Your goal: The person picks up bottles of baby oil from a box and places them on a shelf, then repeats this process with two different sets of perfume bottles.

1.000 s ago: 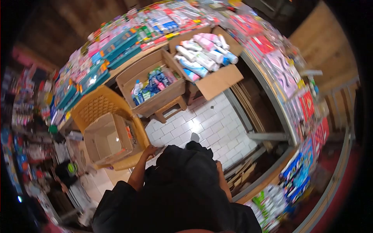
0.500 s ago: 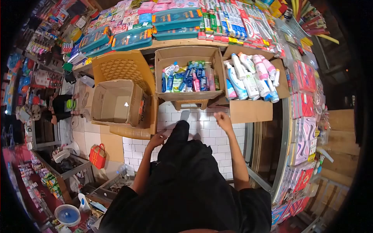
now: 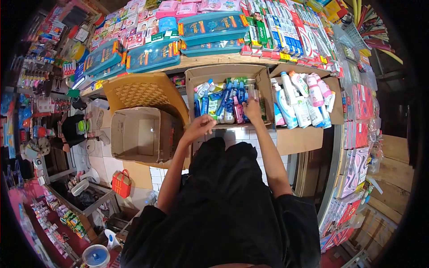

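An open cardboard box [image 3: 196,76] in front of me holds several blue, pink and clear bottles. My right hand [image 3: 251,110] reaches into its right part, over a pink bottle [image 3: 238,111] and clear bottles [image 3: 253,93]; its fingers are bent and what they grip, if anything, is too small to make out. At the box's near left edge is my left hand [image 3: 201,127], fingers curled but apart, holding nothing. Beside it on the right, a second box [image 3: 335,89] carries white, blue and pink bottles [image 3: 315,96].
An empty carton [image 3: 147,134] sits on a woven yellow chair [image 3: 143,89] at the left. Behind, a wooden counter [image 3: 214,61] bears teal packs [image 3: 214,27] and toothpaste boxes [image 3: 286,35]. A red bag [image 3: 121,183] stands on the floor. Another person's arm [image 3: 66,146] shows far left.
Both hands have moved forward and up to the middle box, the right one now inside it. My body is closer to the boxes, and the foot seen before is hidden.
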The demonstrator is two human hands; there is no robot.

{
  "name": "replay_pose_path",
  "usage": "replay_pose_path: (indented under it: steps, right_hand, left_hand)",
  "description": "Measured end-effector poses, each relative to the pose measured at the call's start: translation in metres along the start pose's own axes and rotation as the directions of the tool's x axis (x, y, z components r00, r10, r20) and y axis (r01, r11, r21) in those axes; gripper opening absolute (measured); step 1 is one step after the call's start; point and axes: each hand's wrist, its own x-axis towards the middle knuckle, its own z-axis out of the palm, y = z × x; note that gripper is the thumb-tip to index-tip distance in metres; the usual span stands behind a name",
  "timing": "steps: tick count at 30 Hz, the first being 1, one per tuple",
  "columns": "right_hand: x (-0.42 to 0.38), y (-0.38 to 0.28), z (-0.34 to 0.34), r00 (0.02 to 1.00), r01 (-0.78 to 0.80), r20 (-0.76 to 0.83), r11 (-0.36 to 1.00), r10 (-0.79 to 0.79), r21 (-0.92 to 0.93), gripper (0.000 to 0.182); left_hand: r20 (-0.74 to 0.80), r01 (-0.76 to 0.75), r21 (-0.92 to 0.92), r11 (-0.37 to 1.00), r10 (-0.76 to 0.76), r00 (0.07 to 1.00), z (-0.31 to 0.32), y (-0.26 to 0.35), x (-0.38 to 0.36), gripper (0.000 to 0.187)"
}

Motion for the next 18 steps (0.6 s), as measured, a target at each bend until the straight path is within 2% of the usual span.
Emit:
replay_pose_path:
  steps: [2, 3, 7, 11, 14, 18]
  right_hand:
    - [0.001, -0.005, 0.004, 1.000, -0.023, -0.016, 0.996, 0.021, -0.086, 0.037]
    - [0.007, 0.003, 0.019, 1.000, -0.021, -0.021, 0.990, 0.019, -0.137, 0.038]
    - [0.022, 0.017, 0.050, 0.999, -0.042, -0.017, 0.950, 0.039, -0.310, 0.038]
    - [0.023, 0.008, 0.048, 0.987, -0.160, -0.026, 0.948, 0.159, -0.277, 0.040]
    - [0.010, 0.002, 0.023, 0.994, -0.077, 0.056, 0.960, 0.096, -0.269, 0.035]
    - [0.002, -0.008, 0.008, 0.994, -0.105, -0.027, 0.978, 0.101, -0.181, 0.043]
  left_hand:
    - [-0.021, 0.027, -0.028, 0.999, -0.027, 0.999, -0.008, 0.005, 0.020, 0.024]
    - [-0.013, 0.028, 0.036, 0.999, -0.028, 1.000, -0.013, 0.008, 0.029, 0.025]
    - [-0.021, 0.048, -0.069, 0.996, -0.049, 0.999, -0.016, -0.013, 0.067, 0.032]
    - [-0.016, 0.171, -0.043, 0.984, -0.172, 0.985, -0.008, -0.024, 0.084, 0.036]
    - [0.009, 0.265, -0.104, 0.959, -0.265, 0.964, 0.002, -0.027, 0.091, 0.037]
    - [0.043, 0.313, -0.160, 0.936, -0.310, 0.950, 0.009, -0.050, 0.107, 0.039]
